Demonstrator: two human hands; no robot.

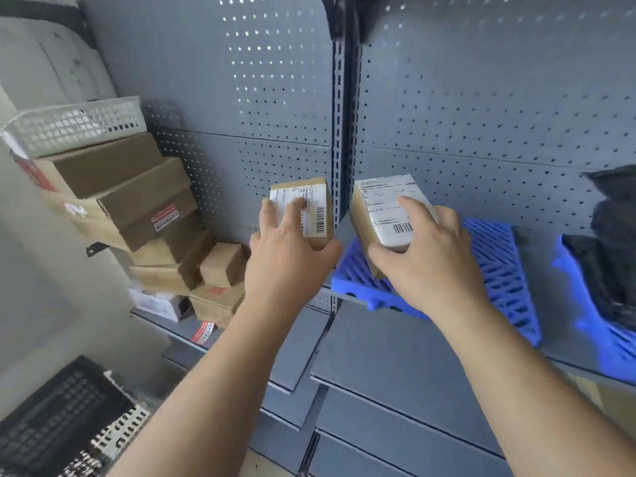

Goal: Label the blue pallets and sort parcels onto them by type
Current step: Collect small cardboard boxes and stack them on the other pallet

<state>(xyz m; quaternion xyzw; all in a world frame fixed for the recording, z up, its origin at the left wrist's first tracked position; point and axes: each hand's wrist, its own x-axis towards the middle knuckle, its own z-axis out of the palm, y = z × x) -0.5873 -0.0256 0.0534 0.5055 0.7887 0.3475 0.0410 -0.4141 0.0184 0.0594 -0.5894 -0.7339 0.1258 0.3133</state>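
Note:
My left hand (285, 249) grips a small cardboard parcel (318, 208) with a white barcode label, held up in front of the shelf upright. My right hand (433, 256) grips a second small labelled cardboard parcel (382, 208), held just above the left end of a blue slatted pallet (499, 266) on the grey shelf. A second blue pallet (616, 342) at the far right carries black plastic mailer bags (616, 242). No labels show on the pallets.
A leaning stack of cardboard boxes (137, 215) fills the left shelf, topped by a white mesh basket (75, 129). Grey pegboard (481, 115) backs the shelves. Lower grey shelves (395, 366) step out below. Black and white crates (62, 425) lie at the bottom left.

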